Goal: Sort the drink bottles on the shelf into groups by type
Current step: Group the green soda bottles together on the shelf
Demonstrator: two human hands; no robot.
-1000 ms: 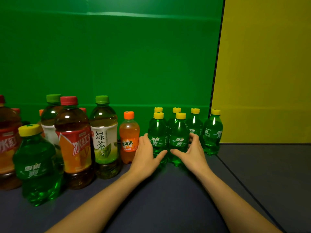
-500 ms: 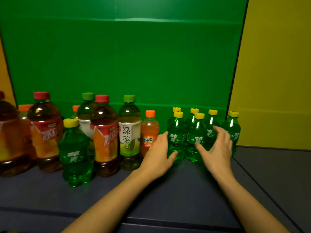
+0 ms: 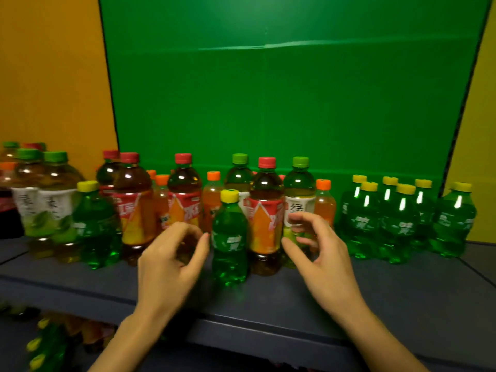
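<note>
On shelf (image 3: 402, 291) — green soda btl (image 3: 229, 237) beside brown-tea btl (image 3: 265, 210)

At least eight yellow-capped green bottles (image 3: 229, 237), four red-capped bottles (image 3: 265, 189), four green-capped bottles (image 3: 300, 181)

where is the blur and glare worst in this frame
Head view: motion blur smears the green tea bottles at far left and softens the left hand and right hand. Head view: white glare streaks sit on the green soda bottles at right. Head view: wide-angle distortion leans the side edges of the green back panel outward.
</note>
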